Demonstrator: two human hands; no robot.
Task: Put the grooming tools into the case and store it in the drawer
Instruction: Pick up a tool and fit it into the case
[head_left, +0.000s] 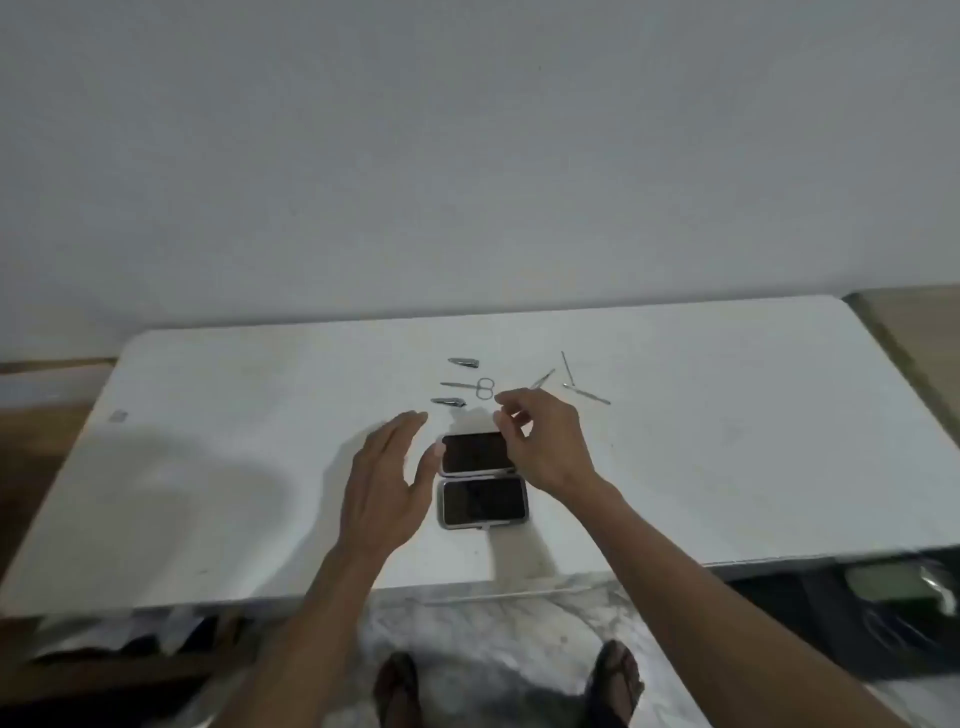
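- The case (483, 480) lies open and flat at the centre of the frame, on the white table (727, 467); both dark halves face up and look bare.
- The left hand (387, 483) hovers just left of the case, fingers straight and close together, thumb out toward the case's edge; it holds nothing.
- The right hand (545, 441) is over the case's far right corner, fingers curled, thumb and forefinger drawn near each other. Whether they pinch something thin I cannot tell; the frame is blurred.
- The tools sit just above the case in the frame: two clippers (464, 362) (448, 401), the scissors (470, 385) between them, and to the right thin picks (587, 393) and a tweezer-like piece (543, 378).
- Handling, as I judge it: all are small, stiff, light metal, probably slick and lying flat on the table, so hard to lift straight up. Pinch each by its long sides, or tip one end up first.
- The scissors are best taken by the loops, points away from the fingers. The picks are thin and could roll; take them at mid-length.
- The case looks rigid and hinged; the left hand could steady it while tools go in.
- No drawer can be made out clearly.
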